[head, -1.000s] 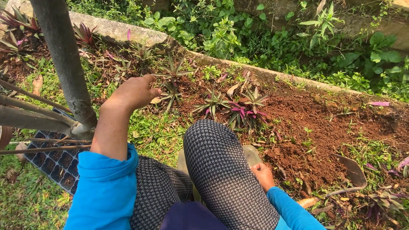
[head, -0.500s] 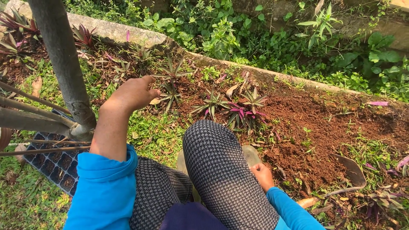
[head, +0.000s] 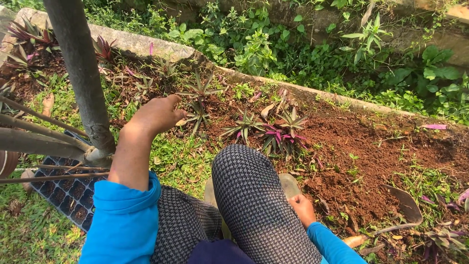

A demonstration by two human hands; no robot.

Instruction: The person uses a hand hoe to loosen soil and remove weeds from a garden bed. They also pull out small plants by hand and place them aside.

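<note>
1. Left grip (head: 157, 115): fingers loosely curled, holding nothing, hovering over a small spiky green seedling (head: 198, 115) in the garden bed (head: 371, 146).
2. Seedling sits just right of my fingertips, slightly forward; leaves fan upward, no clear long axis.
3. Right grip (head: 303, 209): low by my knee (head: 244, 181), resting on soil; can't tell if clenched.
4. Left is clearly nearer.
5. Seedling tray (head: 58, 193) lies behind the left arm, beside the pole (head: 80, 73).

Your trousers (head: 254, 200) are woven cloth in a fine check, matt; your sleeve (head: 124, 220) is smooth blue cloth. The soil (head: 361, 146) looks crumbly and rough. The tray (head: 58, 193) is dull black plastic, the curb (head: 146, 46) rough concrete.
</note>
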